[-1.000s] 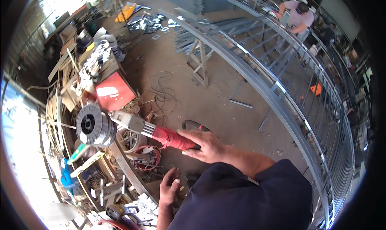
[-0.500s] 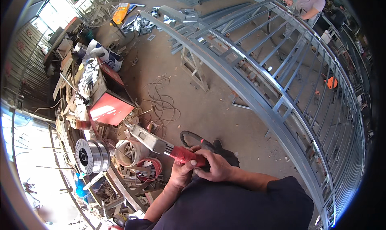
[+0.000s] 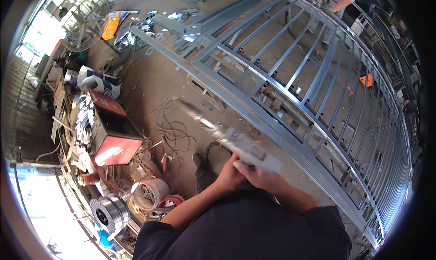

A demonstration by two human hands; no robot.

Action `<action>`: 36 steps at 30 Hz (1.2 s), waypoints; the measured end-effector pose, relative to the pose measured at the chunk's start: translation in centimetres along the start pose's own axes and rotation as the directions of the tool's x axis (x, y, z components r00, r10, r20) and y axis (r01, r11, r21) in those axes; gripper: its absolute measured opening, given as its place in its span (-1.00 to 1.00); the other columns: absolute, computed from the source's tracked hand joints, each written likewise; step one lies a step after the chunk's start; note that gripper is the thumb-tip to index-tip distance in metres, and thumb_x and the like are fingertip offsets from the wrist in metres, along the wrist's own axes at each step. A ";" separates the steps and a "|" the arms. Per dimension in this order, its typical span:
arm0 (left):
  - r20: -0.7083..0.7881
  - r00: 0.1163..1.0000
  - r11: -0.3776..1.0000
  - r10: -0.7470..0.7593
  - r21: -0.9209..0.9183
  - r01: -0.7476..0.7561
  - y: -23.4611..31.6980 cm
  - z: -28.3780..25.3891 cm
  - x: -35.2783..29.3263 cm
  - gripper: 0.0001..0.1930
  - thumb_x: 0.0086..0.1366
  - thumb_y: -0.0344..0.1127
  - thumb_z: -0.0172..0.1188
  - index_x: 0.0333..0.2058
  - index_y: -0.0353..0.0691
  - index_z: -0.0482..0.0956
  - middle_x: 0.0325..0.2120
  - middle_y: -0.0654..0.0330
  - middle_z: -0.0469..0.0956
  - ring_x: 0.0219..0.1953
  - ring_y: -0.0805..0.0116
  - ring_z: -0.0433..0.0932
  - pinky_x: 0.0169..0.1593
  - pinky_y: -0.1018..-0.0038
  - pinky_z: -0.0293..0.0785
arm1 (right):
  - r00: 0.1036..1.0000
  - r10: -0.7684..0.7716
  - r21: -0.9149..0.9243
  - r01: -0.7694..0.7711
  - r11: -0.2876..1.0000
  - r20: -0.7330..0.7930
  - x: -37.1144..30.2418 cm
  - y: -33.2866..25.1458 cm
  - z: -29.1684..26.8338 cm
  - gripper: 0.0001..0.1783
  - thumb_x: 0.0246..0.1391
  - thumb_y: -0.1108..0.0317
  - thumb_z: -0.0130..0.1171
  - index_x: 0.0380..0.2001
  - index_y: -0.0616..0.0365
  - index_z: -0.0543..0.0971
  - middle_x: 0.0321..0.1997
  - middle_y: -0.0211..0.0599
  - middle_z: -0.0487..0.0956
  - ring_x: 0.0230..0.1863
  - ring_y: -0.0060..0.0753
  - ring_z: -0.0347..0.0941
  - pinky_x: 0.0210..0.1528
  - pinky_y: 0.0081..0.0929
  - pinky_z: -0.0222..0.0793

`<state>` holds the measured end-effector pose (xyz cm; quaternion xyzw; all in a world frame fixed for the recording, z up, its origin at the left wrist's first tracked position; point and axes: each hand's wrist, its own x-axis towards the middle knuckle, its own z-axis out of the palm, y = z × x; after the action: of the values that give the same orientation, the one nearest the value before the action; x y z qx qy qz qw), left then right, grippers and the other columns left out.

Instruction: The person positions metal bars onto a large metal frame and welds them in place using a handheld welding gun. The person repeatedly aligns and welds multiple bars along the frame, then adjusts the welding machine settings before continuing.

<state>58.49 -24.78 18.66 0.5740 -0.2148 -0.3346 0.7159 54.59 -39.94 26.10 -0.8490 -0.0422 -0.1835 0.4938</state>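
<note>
A long grey tool point(image 3: 254, 152), its kind not plain and smeared by motion, lies in front of my body. Its narrow metal nose points up and to the left, toward the floor beside the metal frame. My right hand point(image 3: 262, 176) is closed around the lower side of its thick body, the thumb lying along it. Just to the left, my left hand point(image 3: 230, 173) is closed and pressed up to the tool and against my right hand; its fingertips are partly hidden. The red grip seen earlier is not visible.
A large grey barred metal frame point(image 3: 268, 116) runs along the right. Beyond it stands a person point(image 3: 334, 4). To my left are a red-sided box point(image 3: 119, 149), a white bucket point(image 3: 151, 193), a red bucket point(image 3: 171, 202) and a wire spool point(image 3: 109, 214). Cables point(image 3: 170, 128) coil on the floor.
The tool has swung rightward and turned, its thick grey body now at my hands and its nose farther out. Both hands have moved right. My view has turned somewhat.
</note>
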 end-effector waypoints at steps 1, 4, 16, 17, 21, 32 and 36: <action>0.056 0.998 1.000 0.020 -0.007 -0.020 -0.1 -0.4 1.4 -0.43 0.30 -0.47 0.36 0.25 -0.25 0.35 0.01 0.12 0.59 0.15 0.25 0.56 0.18 0.28 0.52 | 0.997 0.074 0.021 -0.074 0.997 0.003 -0.2 1.6 0.5 -0.51 0.13 0.30 0.46 0.11 0.20 0.60 0.03 -0.08 0.62 0.03 -0.02 0.57 0.08 -0.17 0.50; 0.286 0.948 0.982 -0.139 0.164 0.095 -0.3 -3.9 5.0 -0.29 0.32 -0.39 0.37 0.38 -0.22 0.25 0.08 0.03 0.60 0.18 0.17 0.59 0.21 0.26 0.52 | 0.922 0.387 0.216 -0.378 0.900 0.002 0.7 4.3 1.7 -0.67 0.18 0.29 0.44 -0.03 0.15 0.67 -0.05 -0.09 0.65 -0.04 -0.14 0.62 -0.01 -0.20 0.54; 0.338 0.800 0.824 -0.495 0.474 0.309 4.0 -27.2 8.2 -0.56 0.43 -0.20 0.28 0.17 -0.31 0.53 0.00 -0.02 0.68 0.07 0.16 0.67 0.19 0.29 0.55 | 0.651 0.479 -0.133 -0.662 0.738 -0.589 10.3 8.8 6.7 -0.71 0.24 0.21 0.43 -0.24 0.23 0.63 -0.49 -0.43 0.56 -0.51 -0.48 0.46 -0.42 -0.37 0.42; 0.292 0.806 0.821 -0.515 0.438 0.365 4.0 -28.9 8.1 -0.59 0.44 -0.22 0.28 0.15 -0.32 0.55 -0.01 0.00 0.68 0.07 0.19 0.67 0.20 0.30 0.55 | 0.612 0.506 -0.087 -0.685 0.724 -0.608 11.5 8.5 6.6 -0.71 0.24 0.22 0.43 -0.25 0.23 0.62 -0.49 -0.44 0.56 -0.52 -0.50 0.45 -0.43 -0.39 0.41; 0.080 0.892 0.871 -0.446 0.271 0.411 6.4 -34.5 9.1 -0.70 0.44 -0.30 0.25 0.06 -0.32 0.62 -0.07 0.12 0.70 0.02 0.35 0.64 0.16 0.37 0.52 | 0.609 0.392 -0.173 -0.663 0.728 -0.689 15.1 8.3 6.2 -0.73 0.25 0.25 0.40 -0.21 0.24 0.62 -0.48 -0.43 0.55 -0.49 -0.51 0.45 -0.41 -0.39 0.40; -0.337 0.926 0.840 0.168 0.540 0.043 15.9 -39.9 19.2 -0.70 0.35 -0.43 0.25 0.04 -0.31 0.61 -0.09 0.13 0.66 -0.03 0.31 0.59 0.08 0.37 0.49 | 0.396 0.626 -0.233 -0.915 0.329 -0.672 14.5 18.8 5.7 -0.25 0.15 -0.43 0.23 0.06 0.01 0.64 -0.17 0.01 0.72 -0.12 0.13 0.67 -0.11 -0.07 0.58; -0.249 0.959 0.806 0.131 0.590 0.043 14.4 -37.8 25.2 -0.69 0.35 -0.42 0.25 0.06 -0.31 0.60 -0.06 0.10 0.65 -0.01 0.26 0.58 0.11 0.35 0.48 | 0.294 0.667 0.032 -0.902 0.431 -0.685 17.9 18.9 4.8 -0.26 0.16 -0.43 0.22 0.05 -0.01 0.67 -0.16 0.02 0.74 -0.11 0.10 0.69 -0.09 -0.04 0.61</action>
<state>105.23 -15.80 21.27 0.8035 -0.2188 -0.1504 0.5328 77.32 -47.43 14.69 -0.7181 0.5837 -0.1754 0.3360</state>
